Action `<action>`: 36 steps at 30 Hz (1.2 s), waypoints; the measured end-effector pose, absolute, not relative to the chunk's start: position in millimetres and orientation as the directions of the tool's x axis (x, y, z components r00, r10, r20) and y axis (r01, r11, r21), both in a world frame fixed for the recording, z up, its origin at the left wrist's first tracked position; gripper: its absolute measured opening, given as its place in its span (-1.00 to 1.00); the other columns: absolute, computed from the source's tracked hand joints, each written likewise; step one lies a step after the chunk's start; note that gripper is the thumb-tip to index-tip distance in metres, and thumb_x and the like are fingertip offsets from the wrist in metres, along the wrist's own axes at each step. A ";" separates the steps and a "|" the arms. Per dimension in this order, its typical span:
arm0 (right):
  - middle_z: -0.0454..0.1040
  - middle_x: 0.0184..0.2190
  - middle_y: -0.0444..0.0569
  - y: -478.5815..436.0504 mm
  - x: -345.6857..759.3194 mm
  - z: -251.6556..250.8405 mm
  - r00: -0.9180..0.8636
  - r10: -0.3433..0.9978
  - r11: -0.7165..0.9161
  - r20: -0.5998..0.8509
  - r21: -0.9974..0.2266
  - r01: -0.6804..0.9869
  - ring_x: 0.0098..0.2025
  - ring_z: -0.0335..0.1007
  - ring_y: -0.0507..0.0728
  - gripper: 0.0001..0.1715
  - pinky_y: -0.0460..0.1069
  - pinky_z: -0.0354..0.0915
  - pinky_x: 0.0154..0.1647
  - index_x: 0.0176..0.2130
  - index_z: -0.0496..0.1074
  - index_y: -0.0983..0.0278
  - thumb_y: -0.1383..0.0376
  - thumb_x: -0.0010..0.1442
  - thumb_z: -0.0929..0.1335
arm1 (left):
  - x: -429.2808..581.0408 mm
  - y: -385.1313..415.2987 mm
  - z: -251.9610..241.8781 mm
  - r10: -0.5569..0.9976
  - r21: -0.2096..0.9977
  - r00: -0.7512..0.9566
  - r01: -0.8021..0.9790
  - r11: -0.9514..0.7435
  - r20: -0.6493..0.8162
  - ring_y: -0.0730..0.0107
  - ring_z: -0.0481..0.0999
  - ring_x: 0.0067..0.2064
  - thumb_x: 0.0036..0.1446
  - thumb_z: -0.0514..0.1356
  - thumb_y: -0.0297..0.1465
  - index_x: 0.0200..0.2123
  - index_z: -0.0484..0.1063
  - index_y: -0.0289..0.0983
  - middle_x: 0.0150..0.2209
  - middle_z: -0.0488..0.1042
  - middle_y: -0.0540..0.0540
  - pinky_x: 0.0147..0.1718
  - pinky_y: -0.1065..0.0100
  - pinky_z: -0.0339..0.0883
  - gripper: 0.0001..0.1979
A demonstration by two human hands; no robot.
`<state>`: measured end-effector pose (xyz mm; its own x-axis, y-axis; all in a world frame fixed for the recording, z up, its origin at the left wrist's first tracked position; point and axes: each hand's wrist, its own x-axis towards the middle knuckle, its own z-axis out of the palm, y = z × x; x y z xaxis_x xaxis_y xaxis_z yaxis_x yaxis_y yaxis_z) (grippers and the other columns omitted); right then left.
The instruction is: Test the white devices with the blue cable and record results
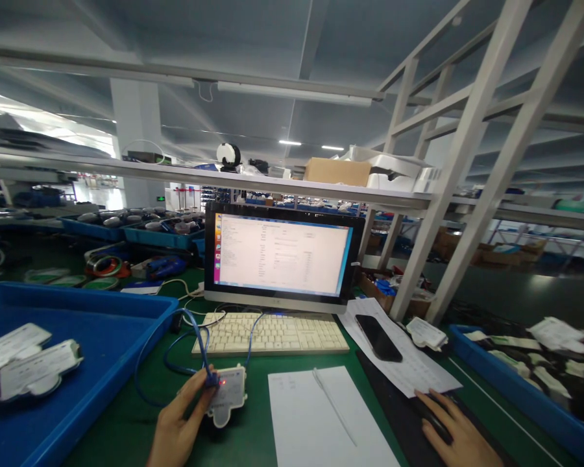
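My left hand (182,415) pinches the plug of a blue cable (204,347) at the edge of a small white electronic module (228,397). A red light glows on the module beside the plug. My right hand (452,428) rests over a black computer mouse (435,418), fingers curved around it, on a dark mat. Between the hands lies a white sheet of paper (316,415) with a thin pen (338,412) on it. A cream keyboard (277,332) sits behind, below a lit monitor (279,259) showing a window of text.
A blue tray (131,301) with white modules stands at left; another blue bin (520,389) of parts is at right. A black phone (378,337) lies on papers near a metal shelf post (457,181). A shelf crosses above the monitor.
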<state>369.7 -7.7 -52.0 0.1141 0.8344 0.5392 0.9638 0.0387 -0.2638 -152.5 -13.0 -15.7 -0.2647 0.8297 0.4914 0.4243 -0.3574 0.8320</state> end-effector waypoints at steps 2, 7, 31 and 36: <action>0.39 -0.02 -0.05 -7.4 370.1 -52.3 0.108 0.835 0.051 0.540 -0.271 0.961 -0.05 0.36 0.26 -0.50 0.13 0.35 -0.14 -0.07 0.43 0.06 0.02 0.04 0.19 | -152.2 -13.8 -14.4 0.829 0.829 -0.266 0.434 -0.353 0.492 0.17 0.47 -0.08 -0.09 0.20 -0.03 -0.19 0.49 -0.13 -0.12 0.49 -0.03 0.01 0.21 0.26 -0.57; 0.39 -0.02 -0.04 -6.8 371.4 -53.2 0.099 0.844 0.057 0.527 -0.272 0.961 -0.05 0.35 0.28 -0.51 0.14 0.36 -0.16 -0.07 0.43 0.07 0.04 0.05 0.20 | -151.1 -14.2 -11.7 0.820 0.814 -0.252 0.446 -0.373 0.513 0.18 0.47 -0.08 -0.05 0.17 -0.03 -0.19 0.49 -0.13 -0.12 0.49 -0.04 -0.01 0.23 0.27 -0.58; 0.44 -0.15 0.07 -4.2 374.0 -53.2 0.087 0.809 0.112 0.581 -0.298 0.948 -0.10 0.38 0.26 -0.59 0.14 0.31 -0.09 -0.16 0.33 0.22 0.07 0.05 0.20 | -151.7 -10.7 -18.3 0.713 0.697 -0.211 0.511 -0.503 0.669 0.27 0.51 -0.16 0.01 0.20 -0.21 -0.16 0.48 -0.12 -0.15 0.50 -0.04 -0.11 0.29 0.31 -0.70; 0.46 -0.18 0.04 -5.7 371.8 -49.7 0.086 0.798 0.121 0.597 -0.297 0.947 -0.13 0.40 0.26 -0.60 0.13 0.32 -0.10 -0.19 0.35 0.20 0.07 0.03 0.21 | -152.0 -10.3 -17.8 0.700 0.680 -0.202 0.522 -0.515 0.685 0.27 0.51 -0.16 0.02 0.19 -0.22 -0.15 0.47 -0.11 -0.15 0.50 -0.04 -0.12 0.30 0.31 -0.70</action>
